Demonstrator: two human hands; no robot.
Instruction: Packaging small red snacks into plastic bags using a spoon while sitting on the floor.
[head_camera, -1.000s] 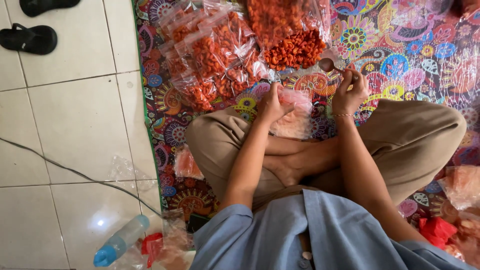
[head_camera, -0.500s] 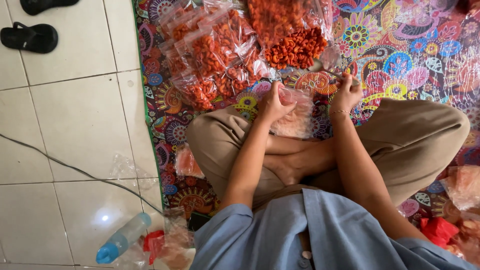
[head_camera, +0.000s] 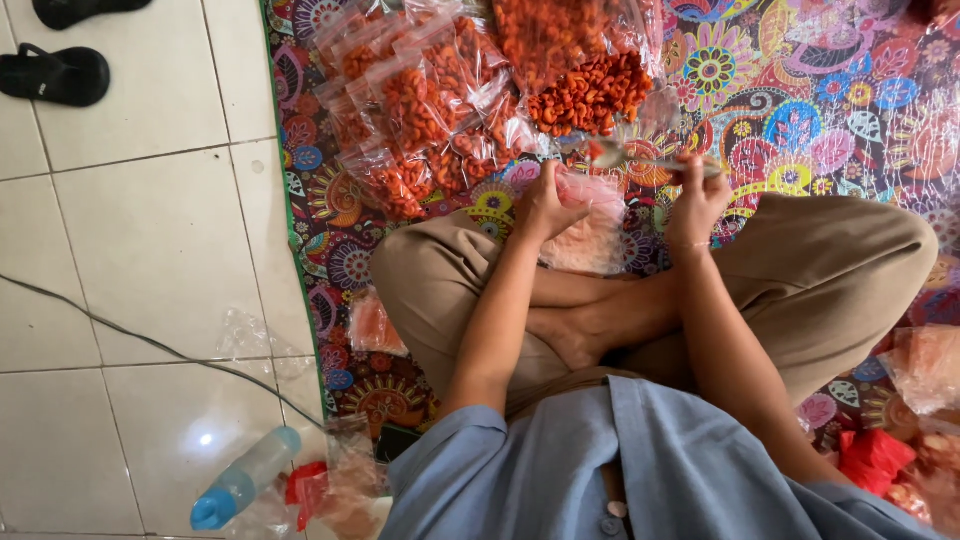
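Since the earlier frame, I note the spoon (head_camera: 640, 158) has swung from beside the loose heap to a level position over the mouth of the small clear bag (head_camera: 592, 215), its bowl now carrying a few orange pieces. My right hand (head_camera: 697, 195) has risen slightly with it; my left hand (head_camera: 545, 205) has not shifted.

Right hand: fingers clenched around the spoon handle, bowl pointing left toward the bag. Left hand: fingers pinched on the bag's upper edge, holding it open against my crossed legs. The bag rests between both knees on the patterned mat (head_camera: 800, 90) and appears partly filled with pale orange contents.

Surroundings: a large open bag of orange-red snack pieces (head_camera: 590, 92) lies just beyond the spoon, and a stack of filled small packets (head_camera: 420, 110) sits to its left. A blue-capped water bottle (head_camera: 240, 485) and a cable (head_camera: 150, 345) lie on the tiled floor.

Risks, in my judgement: the spoon bowl sits at the bag's rim rather than clearly inside it, so pieces could drop onto the mat. The bag mouth is held from one side only; if the pinch slackens, the opening may collapse.
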